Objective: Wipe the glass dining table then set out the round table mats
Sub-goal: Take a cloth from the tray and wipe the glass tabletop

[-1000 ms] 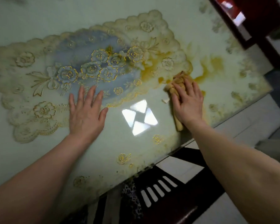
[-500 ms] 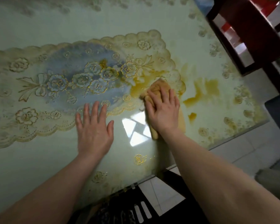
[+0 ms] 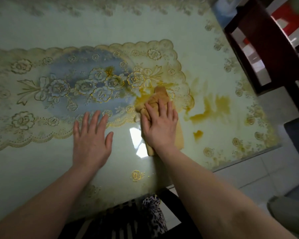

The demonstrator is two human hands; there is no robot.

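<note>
cloth (image 3: 160,99) shifted left | under right hand (image 3: 160,125) (palm flat)

Left hand (image 3: 91,144) flat, fingers spread; right hand (image 3: 160,125) palm-down.

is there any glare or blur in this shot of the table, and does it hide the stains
Head view: bright window glare sits on the glass table just left of the right hand and cloth; the orange stains to its right stay clearly visible; wide-angle bending and softness blur the chair at the top right corner.
</note>
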